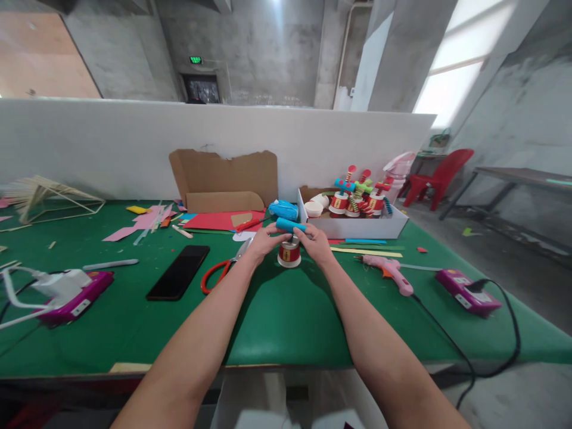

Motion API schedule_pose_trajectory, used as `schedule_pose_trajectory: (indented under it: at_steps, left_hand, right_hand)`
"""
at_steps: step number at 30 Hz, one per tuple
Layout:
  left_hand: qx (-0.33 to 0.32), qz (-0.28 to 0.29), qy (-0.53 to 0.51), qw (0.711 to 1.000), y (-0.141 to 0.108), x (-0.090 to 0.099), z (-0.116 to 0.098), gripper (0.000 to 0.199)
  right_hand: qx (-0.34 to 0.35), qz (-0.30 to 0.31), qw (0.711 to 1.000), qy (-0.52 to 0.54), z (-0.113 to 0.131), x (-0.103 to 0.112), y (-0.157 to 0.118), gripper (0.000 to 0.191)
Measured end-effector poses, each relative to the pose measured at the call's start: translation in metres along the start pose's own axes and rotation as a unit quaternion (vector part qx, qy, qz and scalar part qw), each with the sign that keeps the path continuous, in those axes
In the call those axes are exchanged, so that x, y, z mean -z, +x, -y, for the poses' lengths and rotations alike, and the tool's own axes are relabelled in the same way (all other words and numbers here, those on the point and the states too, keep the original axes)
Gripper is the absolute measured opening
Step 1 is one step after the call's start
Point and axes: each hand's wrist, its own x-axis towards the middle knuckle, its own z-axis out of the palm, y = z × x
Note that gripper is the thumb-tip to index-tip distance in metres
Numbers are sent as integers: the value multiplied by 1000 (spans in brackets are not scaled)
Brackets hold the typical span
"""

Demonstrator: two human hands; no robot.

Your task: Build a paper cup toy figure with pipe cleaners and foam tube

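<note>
A small blue paper roll lies level across the top of an upside-down red-and-white paper cup. My left hand pinches the roll's left part, its fingers closed. At the other end, my right hand closes its thumb and fingers on the roll. The cup stands on the green table between my hands, and its top is partly hidden by the fingers and the roll. Beside my left forearm lie red-handled scissors. Behind the hands is a blue object, whose kind I cannot make out.
A white box at back right holds several paper-cup figures. A pink glue gun with trailing cord lies right, near a purple power strip. A black phone lies left; coloured paper scraps and brown cardboard are behind.
</note>
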Motion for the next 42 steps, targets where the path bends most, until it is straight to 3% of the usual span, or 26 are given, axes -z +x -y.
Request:
schedule_pose_trajectory:
  at_steps: [7, 20, 32, 42]
  left_hand:
    - [-25, -31, 13, 999, -2, -11, -5, 35]
    - [-44, -76, 43, 995, 1, -16, 5, 23]
    - [-64, -89, 87, 990, 4, -18, 12, 17]
    - [-44, -96, 95, 990, 3, -20, 10, 15]
  right_hand:
    - [-10, -27, 999, -43, 8, 3, -1, 39]
    - [6, -43, 992, -115, 13, 1, -2, 42]
    - [-15, -64, 984, -163, 13, -1, -4, 46]
    - [-21, -67, 984, -162, 12, -1, -4, 47]
